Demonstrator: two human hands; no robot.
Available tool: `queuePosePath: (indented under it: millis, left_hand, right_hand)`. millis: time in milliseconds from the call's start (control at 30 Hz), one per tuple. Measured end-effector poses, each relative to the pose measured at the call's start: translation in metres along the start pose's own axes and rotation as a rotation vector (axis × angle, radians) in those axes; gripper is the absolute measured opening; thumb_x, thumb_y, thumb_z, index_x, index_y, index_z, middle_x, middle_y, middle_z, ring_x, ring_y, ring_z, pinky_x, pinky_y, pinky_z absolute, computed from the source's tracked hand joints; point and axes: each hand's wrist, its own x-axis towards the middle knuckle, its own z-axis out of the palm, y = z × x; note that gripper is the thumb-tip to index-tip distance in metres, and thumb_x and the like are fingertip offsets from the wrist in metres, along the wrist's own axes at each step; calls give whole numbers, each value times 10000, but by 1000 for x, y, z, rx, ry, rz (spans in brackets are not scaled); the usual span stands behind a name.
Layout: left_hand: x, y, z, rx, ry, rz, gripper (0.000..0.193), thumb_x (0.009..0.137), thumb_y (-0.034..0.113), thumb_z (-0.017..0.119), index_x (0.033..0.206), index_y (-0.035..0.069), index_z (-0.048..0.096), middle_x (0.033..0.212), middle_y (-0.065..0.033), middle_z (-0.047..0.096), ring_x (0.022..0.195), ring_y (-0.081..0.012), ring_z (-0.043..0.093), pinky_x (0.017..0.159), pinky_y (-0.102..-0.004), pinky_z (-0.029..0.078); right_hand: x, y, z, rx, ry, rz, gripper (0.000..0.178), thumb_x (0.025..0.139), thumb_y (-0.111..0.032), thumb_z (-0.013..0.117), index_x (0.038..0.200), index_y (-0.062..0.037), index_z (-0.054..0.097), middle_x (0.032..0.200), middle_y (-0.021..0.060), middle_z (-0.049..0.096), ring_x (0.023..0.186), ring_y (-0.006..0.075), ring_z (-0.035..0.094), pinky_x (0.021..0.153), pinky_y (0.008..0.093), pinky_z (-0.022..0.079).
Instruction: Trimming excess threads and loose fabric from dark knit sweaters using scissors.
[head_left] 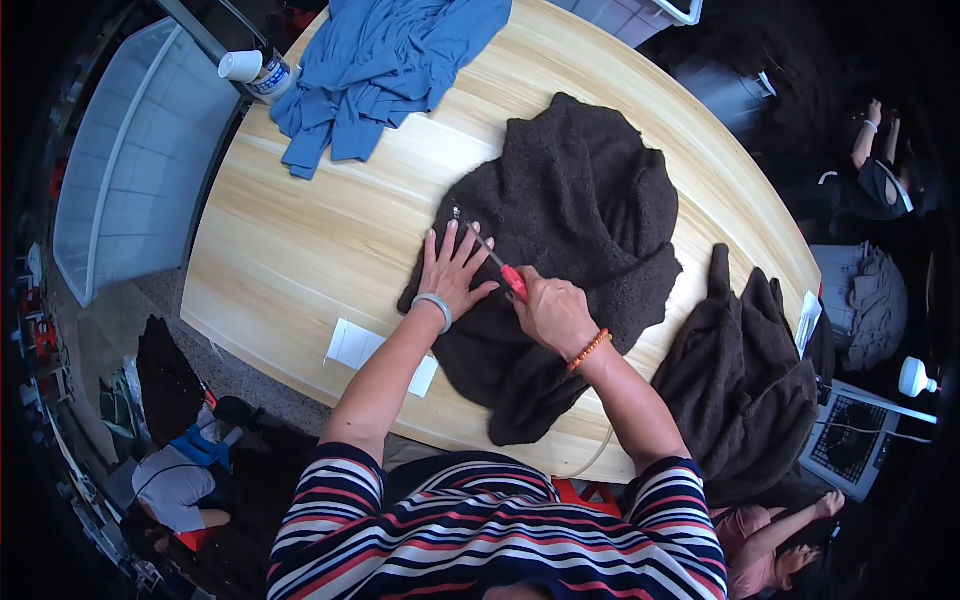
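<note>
While the right hand [553, 312] grips the red handle of a thin metal-tipped tool [492, 258], the left hand [452, 270] lies flat with fingers spread on the dark brown knitted garment [575, 230], right beside the tool's shaft. That garment sprawls across the middle of the wooden table [300, 250]. Since the tip runs so close to the splayed fingers, a slip could prick them or snag the loose knit.
</note>
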Motion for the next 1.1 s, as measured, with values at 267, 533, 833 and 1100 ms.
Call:
queuePosePath:
  millis: [267,533,833,1100]
  left_hand:
    - [-1,-3,-2,-16,-27,5,719,862,599,530,1461,233,378,1566,-77,220,1452,-373,112,1147,-619,27]
    - [-1,-6,-2,-119,-60,14,719,861,557,569,1475,242,370,1593,-73,165,1464,-369,79,1147,-622,26]
    - [-1,-8,-5,-123,-28,61,723,866,508,593,1467,178,365,1569,-134,199,1450,-386,131,1159,-582,88]
    - [37,-33,-3,-192,119,-16,743,847,402,652,1465,118,353,1555,-184,223,1437,-377,199,1168,-528,131]
  right_hand:
    - [28,-13,-16,-126,17,47,243,878,-247,588,997,-35,588,736,207,672,707,370,686,634,444,563]
    - [-6,-32,-9,-114,-372,-145,313,894,-333,591,1032,-53,605,780,209,676,742,351,688,677,453,551]
    - [8,-11,-39,-22,-195,-57,326,901,-336,593,1062,-53,595,742,226,651,732,401,662,677,482,536]
    - [16,-11,-31,2,-35,-5,297,905,-311,593,1059,-58,584,719,237,640,690,408,653,655,496,531]
